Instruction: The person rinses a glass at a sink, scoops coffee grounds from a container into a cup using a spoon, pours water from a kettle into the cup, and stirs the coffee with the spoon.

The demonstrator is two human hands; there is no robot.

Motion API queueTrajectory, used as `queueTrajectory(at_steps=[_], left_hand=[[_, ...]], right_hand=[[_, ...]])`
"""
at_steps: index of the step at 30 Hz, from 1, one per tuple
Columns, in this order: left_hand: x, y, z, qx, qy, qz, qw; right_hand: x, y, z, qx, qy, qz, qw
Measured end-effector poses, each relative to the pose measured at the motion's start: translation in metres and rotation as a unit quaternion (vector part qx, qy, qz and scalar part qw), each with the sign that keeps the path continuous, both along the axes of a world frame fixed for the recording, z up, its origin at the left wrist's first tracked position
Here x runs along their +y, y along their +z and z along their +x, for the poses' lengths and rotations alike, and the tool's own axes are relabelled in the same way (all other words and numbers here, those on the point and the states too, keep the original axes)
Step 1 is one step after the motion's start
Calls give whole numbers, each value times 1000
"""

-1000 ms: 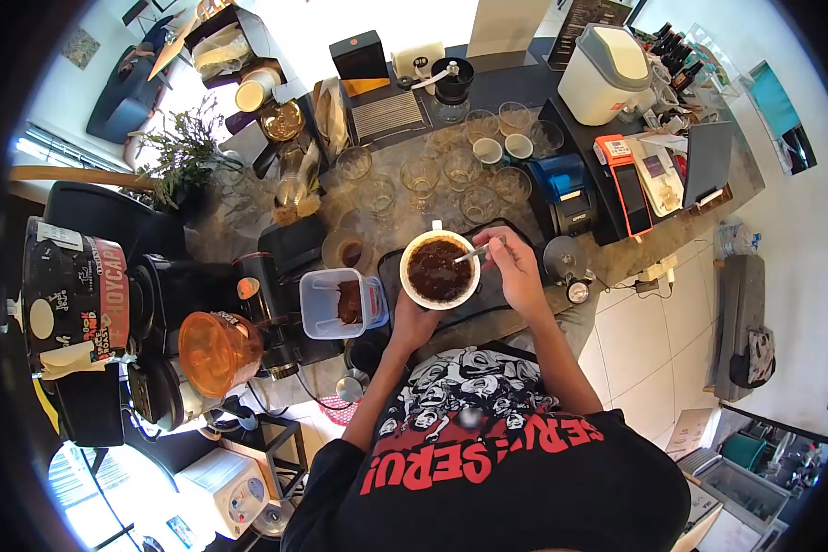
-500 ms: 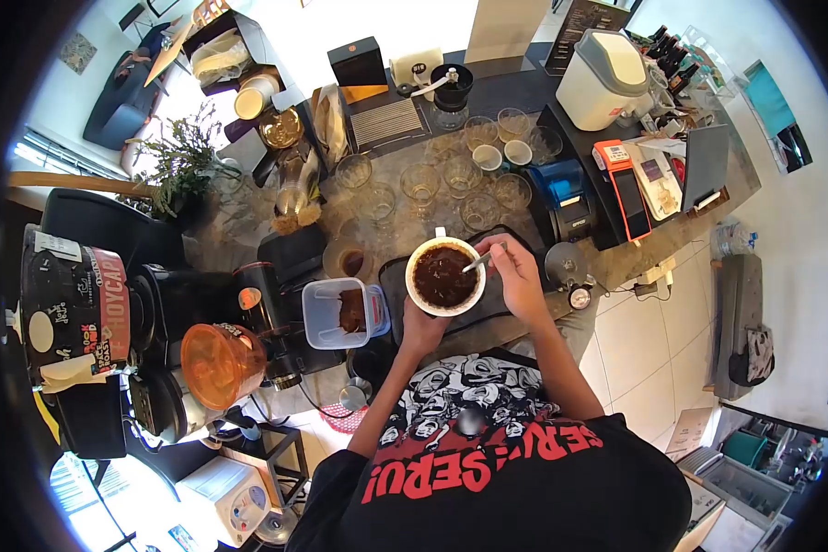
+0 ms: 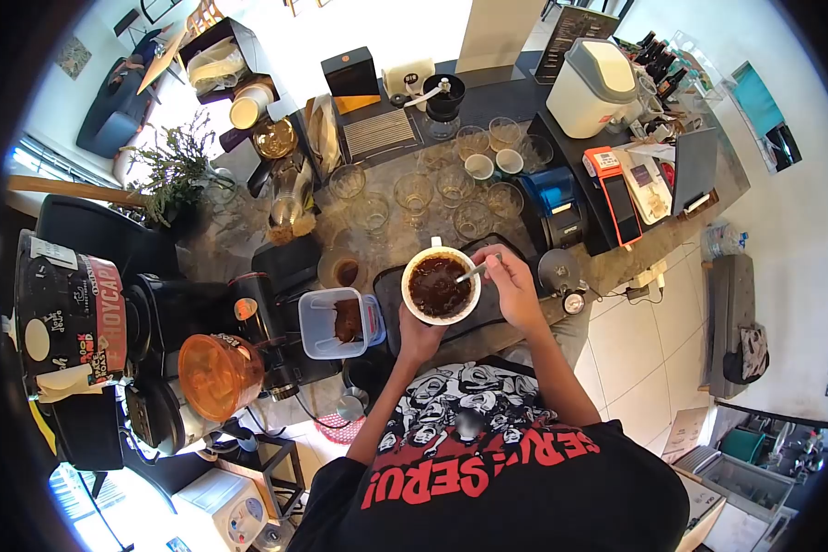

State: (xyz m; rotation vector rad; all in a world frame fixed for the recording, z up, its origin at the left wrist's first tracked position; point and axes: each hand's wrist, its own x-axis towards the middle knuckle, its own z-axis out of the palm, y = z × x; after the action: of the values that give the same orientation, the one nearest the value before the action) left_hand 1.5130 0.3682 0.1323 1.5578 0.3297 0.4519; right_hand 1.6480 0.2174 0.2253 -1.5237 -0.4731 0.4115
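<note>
A white cup [image 3: 472, 306] full of dark brown coffee [image 3: 437, 283] is held up over a black mat [image 3: 394, 299], its handle pointing away from me. My left hand [image 3: 419, 339] is wrapped around the near left side of the cup, fingers partly hidden beneath it. In my right hand [image 3: 513, 293] a metal spoon [image 3: 474, 271] is pinched between thumb and fingers, its lower end dipped in the coffee. Left of the cup stands a clear plastic container [image 3: 317, 342] with brown ground coffee [image 3: 347, 320] in it.
Several drinking glasses [image 3: 414, 191] and two small white cups [image 3: 479, 166] stand beyond my hands. A coffee grinder with an orange hopper [image 3: 213, 373] is at the left. A blue-and-black printer [image 3: 561, 207] and an orange card terminal [image 3: 616, 198] sit at the right.
My view has shifted slightly. Both hands still hold the cup and spoon; the spoon's dipped end has shifted slightly in the coffee, whose surface pattern differs.
</note>
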Motion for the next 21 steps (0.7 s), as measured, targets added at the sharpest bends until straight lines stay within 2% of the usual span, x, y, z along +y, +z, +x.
queueTrajectory(at_steps=[9, 10, 13, 17, 21], left_hand=[[-3, 5, 3, -4, 21, -14, 1000], [2, 0, -1, 17, -36, 7, 999], [1, -16, -2, -5, -9, 9, 1000], [4, -23, -4, 30, -19, 46, 998], [3, -31, -2, -8, -18, 35, 999]], right_hand=[[0, -3, -5, 1, -20, 9, 1000], [-1, 2, -5, -5, -11, -1, 1000], [-1, 0, -7, -8, -17, -2, 1000], [-4, 1, -6, -14, 0, -23, 1000], [-4, 3, -9, -10, -8, -14, 1000]])
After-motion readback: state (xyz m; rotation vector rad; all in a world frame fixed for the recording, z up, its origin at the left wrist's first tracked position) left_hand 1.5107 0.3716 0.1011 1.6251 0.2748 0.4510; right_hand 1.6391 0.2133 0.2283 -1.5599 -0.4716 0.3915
